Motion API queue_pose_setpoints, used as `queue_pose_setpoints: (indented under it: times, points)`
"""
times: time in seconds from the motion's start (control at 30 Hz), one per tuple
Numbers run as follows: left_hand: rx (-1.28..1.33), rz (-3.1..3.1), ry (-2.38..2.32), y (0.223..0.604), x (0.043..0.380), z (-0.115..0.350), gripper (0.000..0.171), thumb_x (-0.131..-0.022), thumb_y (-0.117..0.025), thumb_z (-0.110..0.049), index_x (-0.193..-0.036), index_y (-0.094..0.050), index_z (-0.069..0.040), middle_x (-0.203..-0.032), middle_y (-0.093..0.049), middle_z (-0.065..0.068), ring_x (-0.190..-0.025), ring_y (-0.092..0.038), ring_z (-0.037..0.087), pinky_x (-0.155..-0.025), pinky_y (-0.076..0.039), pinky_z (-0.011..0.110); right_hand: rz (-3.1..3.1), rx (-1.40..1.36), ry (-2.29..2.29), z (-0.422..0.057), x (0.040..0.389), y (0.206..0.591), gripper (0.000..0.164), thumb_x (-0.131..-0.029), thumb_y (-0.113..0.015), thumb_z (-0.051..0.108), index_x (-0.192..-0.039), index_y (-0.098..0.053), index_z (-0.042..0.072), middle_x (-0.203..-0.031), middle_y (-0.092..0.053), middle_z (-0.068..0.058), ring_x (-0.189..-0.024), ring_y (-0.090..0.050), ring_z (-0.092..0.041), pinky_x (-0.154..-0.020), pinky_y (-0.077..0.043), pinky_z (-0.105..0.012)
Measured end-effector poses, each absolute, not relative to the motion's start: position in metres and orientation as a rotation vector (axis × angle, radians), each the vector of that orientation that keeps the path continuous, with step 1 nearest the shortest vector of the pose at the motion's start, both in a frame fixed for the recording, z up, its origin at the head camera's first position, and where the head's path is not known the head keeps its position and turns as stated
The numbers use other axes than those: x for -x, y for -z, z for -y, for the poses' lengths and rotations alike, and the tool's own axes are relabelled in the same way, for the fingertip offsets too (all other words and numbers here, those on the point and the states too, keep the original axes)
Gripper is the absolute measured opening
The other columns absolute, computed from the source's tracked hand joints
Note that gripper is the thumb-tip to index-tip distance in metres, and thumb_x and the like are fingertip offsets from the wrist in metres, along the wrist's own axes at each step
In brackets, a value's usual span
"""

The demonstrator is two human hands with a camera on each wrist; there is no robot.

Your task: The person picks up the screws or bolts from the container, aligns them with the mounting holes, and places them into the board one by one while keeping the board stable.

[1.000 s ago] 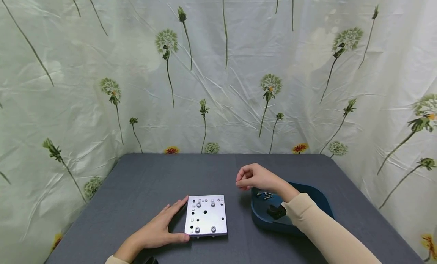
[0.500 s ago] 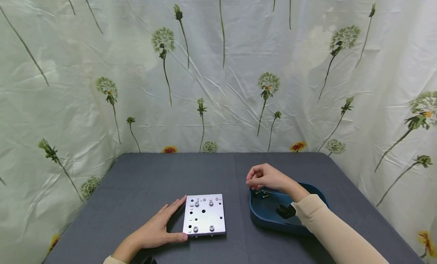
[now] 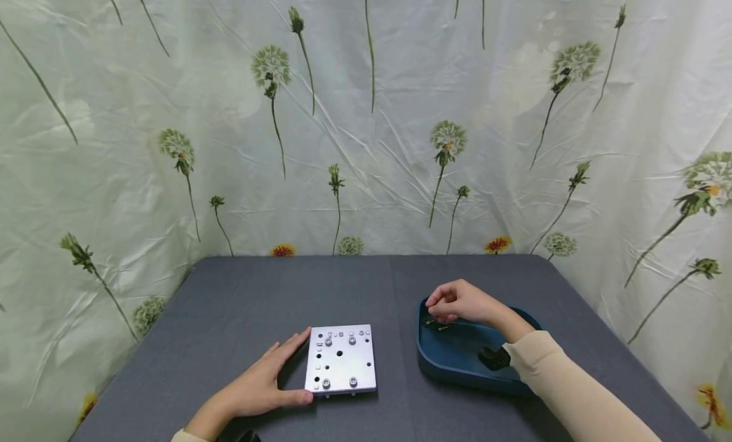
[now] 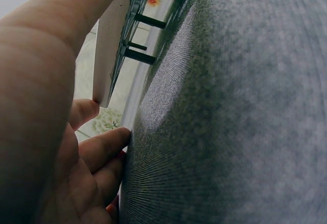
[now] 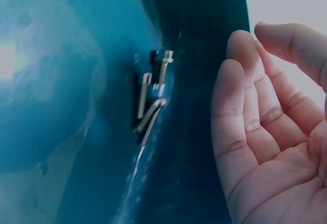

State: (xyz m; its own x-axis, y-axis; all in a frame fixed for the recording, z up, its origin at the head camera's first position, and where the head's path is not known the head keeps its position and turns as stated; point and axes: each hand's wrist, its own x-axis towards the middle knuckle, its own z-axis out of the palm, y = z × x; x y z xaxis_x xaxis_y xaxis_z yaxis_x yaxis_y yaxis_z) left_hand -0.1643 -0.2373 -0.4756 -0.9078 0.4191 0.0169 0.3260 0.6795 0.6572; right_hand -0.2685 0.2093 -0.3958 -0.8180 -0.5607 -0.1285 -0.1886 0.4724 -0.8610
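Observation:
My left hand [image 3: 260, 381] holds a silver metal plate [image 3: 343, 369] at its left side, index fingertip at the far corner and thumb at the near one. The plate has several round holes and socket-head screws in its top. In the left wrist view, screw shanks [image 4: 140, 56] stick out beneath the plate [image 4: 108, 55], which sits raised off the cloth. Over the far left part of a blue tray [image 3: 457, 371], my right hand [image 3: 466, 301] hovers with bent fingers and nothing between them. Several loose screws [image 5: 145, 96] lie in the tray near that hand.
A dark grey cloth [image 3: 274, 296] covers the table. A black object [image 3: 494, 358], partly hidden by the sleeve, shows at my right wrist above the tray. Behind the table hangs a pale curtain [image 3: 377, 150] with printed dandelions.
My right hand has moved right and slightly down, from beside the tray's left rim to over its inside. The left hand stays on the plate. The head view has shifted slightly.

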Motion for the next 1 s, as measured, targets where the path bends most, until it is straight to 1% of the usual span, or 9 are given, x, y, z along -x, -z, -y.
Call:
queue_pose_setpoints:
  times: [0.3,0.4,0.6,0.83,1.0]
  points:
    - [-0.600,-2.739,-1.037,0.476,0.164,0.237,0.113,-0.083,-0.088,-0.059,-0.172,-0.029,-0.023,-0.174,-0.037,0.012,-0.162,-0.033,0.045,-0.130,-0.016,0.074,-2.317,0.605,1.255,-0.224,0.267,0.408,0.027,-0.102,-0.070,0.012,-0.118,-0.071,-0.011,-0.099,-0.078,-0.021,-0.083,-0.070,-0.015,-0.075,-0.064,-0.029]
    - [-0.594,-2.738,-1.037,0.476,0.165,0.237,0.113,-0.083,-0.088,-0.059,-0.172,-0.029,-0.023,-0.174,-0.037,0.013,-0.162,-0.032,0.045,-0.131,-0.015,0.074,-2.316,0.592,1.252,-0.229,0.266,0.409,0.028,-0.102,-0.071,0.012,-0.118,-0.071,-0.011,-0.101,-0.078,-0.023,-0.083,-0.071,-0.015,-0.075,-0.064,-0.031]
    - [-0.592,-2.742,-1.039,0.474,0.164,0.237,0.113,-0.082,-0.088,-0.059,-0.172,-0.029,-0.023,-0.174,-0.037,0.014,-0.162,-0.033,0.046,-0.130,-0.017,0.074,-2.318,0.575,1.218,-0.240,0.267,0.409,0.031,-0.103,-0.070,0.011,-0.124,-0.070,-0.012,-0.105,-0.078,-0.025,-0.084,-0.072,-0.014,-0.076,-0.065,-0.029]
    - [-0.594,-2.747,-1.028,0.473,0.164,0.237,0.114,-0.082,-0.088,-0.060,-0.172,-0.029,-0.024,-0.174,-0.037,0.014,-0.161,-0.033,0.046,-0.130,-0.017,0.074,-2.298,0.603,1.160,-0.244,0.270,0.415,0.034,-0.103,-0.070,0.011,-0.128,-0.070,-0.012,-0.101,-0.079,-0.020,-0.083,-0.070,-0.013,-0.074,-0.064,-0.024]
    - [-0.592,-2.746,-1.027,0.474,0.164,0.237,0.114,-0.082,-0.088,-0.060,-0.172,-0.028,-0.025,-0.174,-0.037,0.013,-0.162,-0.033,0.045,-0.131,-0.016,0.074,-2.256,0.644,1.144,-0.241,0.270,0.418,0.036,-0.103,-0.071,0.010,-0.131,-0.068,-0.013,-0.098,-0.079,-0.020,-0.079,-0.068,-0.012,-0.072,-0.061,-0.023]
